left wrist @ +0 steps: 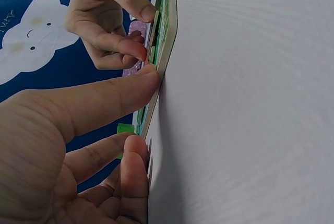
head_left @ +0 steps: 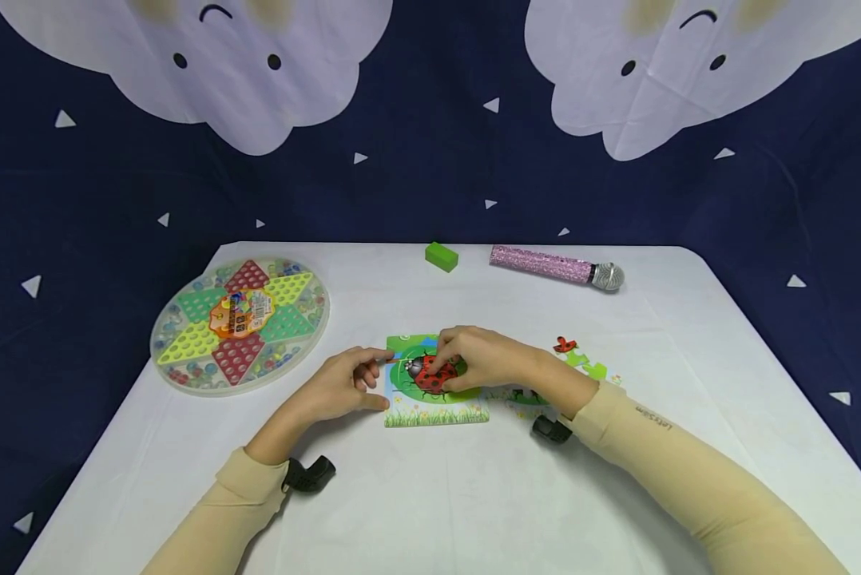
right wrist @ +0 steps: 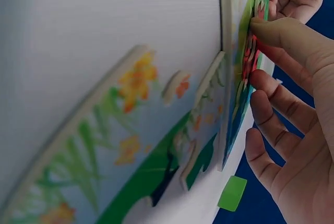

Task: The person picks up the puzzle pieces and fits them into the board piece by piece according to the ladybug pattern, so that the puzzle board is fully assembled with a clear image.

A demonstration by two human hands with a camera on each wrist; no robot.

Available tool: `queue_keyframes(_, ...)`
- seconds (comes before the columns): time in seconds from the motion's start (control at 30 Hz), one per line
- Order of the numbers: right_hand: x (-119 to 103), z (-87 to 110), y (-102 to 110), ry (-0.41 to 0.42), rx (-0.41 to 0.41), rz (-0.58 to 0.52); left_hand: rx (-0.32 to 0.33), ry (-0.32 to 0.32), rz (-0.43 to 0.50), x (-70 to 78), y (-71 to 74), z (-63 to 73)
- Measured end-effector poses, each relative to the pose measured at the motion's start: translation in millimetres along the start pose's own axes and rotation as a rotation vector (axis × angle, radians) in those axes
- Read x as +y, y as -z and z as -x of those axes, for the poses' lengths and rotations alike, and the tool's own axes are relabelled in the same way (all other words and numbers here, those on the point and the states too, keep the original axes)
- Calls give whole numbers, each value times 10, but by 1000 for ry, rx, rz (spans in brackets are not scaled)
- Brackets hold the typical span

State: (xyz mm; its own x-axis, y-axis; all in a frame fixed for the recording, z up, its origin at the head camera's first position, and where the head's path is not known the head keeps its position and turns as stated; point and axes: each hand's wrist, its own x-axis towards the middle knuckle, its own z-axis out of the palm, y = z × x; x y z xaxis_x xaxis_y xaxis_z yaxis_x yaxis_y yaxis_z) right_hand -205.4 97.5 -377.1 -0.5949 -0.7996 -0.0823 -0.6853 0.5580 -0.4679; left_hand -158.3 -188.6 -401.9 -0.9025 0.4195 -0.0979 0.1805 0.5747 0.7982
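Note:
A ladybug jigsaw board (head_left: 436, 417) with a grassy, flowered border lies on the white table. My left hand (head_left: 340, 383) is at its left side, thumb at the edge and index finger at the upper left corner. Over the red ladybug picture, my right hand (head_left: 482, 358) pinches a puzzle piece (right wrist: 250, 51) between thumb and index finger. Most of that piece is hidden by the fingers. In the right wrist view, loose flowered pieces (right wrist: 128, 153) lie beside the board, partly under my right forearm in the head view.
More loose pieces, a red one (head_left: 565, 344) and green ones (head_left: 596, 370), lie right of my right hand. A round Chinese checkers board (head_left: 315, 311) is at the left. Behind stand a green block (head_left: 441, 257) and a pink glittery microphone (head_left: 545, 263).

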Motion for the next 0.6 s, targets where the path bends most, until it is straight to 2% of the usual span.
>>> queue_keyframes(0.3, -58, -15, 11, 3, 7, 76, -2, 3, -6, -13, 9, 3)
queue_keyframes(0.6, -100, 2, -30, -12, 60, 129, -1, 3, -4, -8, 6, 1)
